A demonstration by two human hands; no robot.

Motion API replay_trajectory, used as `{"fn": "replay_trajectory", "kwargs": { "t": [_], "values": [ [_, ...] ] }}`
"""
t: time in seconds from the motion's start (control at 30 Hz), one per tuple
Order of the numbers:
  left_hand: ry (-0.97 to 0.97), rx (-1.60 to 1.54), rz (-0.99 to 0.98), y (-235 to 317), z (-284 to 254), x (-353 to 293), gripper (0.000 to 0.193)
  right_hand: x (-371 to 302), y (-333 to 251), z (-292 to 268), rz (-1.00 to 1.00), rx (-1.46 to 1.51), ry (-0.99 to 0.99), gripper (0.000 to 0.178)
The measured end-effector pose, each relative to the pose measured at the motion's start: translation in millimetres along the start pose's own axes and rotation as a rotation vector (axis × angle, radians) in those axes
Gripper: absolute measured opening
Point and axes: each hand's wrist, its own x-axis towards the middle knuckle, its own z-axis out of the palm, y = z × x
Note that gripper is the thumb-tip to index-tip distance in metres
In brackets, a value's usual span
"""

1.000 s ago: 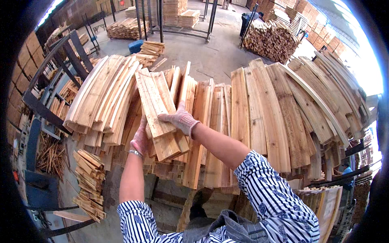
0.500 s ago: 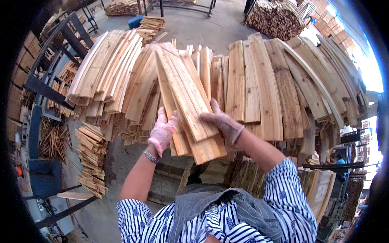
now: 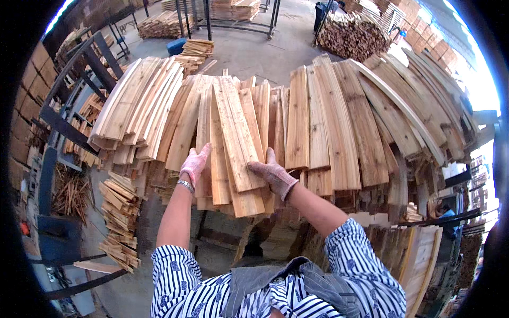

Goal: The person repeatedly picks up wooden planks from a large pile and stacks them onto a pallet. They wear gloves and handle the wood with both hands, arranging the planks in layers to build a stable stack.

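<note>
A small group of overlapping wooden boards point(image 3: 233, 138) lies on top of a long row of boards in front of me, the top board tilted slightly. My right hand point(image 3: 274, 175), in a pale pink glove, grips the right edge near the close end of the top board, its thumb on the face. My left hand point(image 3: 195, 165), gloved alike and with a band at the wrist, is at the left side of the group. Its fingers are stretched and apart; whether they press on the wood I cannot tell.
More boards point(image 3: 347, 127) fan out to the right, and a pale stack point(image 3: 135, 100) stands left. Short wood pieces point(image 3: 119, 220) are piled on the floor at left, beside a dark metal frame point(image 3: 69, 127). Farther off are a wood bundle point(image 3: 352, 40) and a person point(image 3: 321, 16).
The held boards have come down onto the row and straightened from a stronger tilt. Both hands moved left with them. More of the floor behind shows now.
</note>
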Motion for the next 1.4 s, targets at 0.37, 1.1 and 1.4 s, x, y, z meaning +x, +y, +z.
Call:
{"fn": "replay_trajectory", "kwargs": {
  "t": [0.37, 1.1, 1.4],
  "values": [
    [-0.467, -1.012, -0.065, -67.9, 28.1, -131.5, 0.070, -93.3, 8.0, -31.4, 0.111, -0.154, -0.053, 0.125],
    [-0.423, -0.599, -0.036, -109.4, 46.1, -171.9, 0.079, -148.9, 60.4, -23.8, 0.018, -0.587, -0.107, 0.120],
    [-0.511, -0.412, 0.138, -50.8, 48.3, -173.3, 0.071, -203.6, 30.0, -38.9, -0.251, -0.453, -0.053, 0.130]
  ]
}}
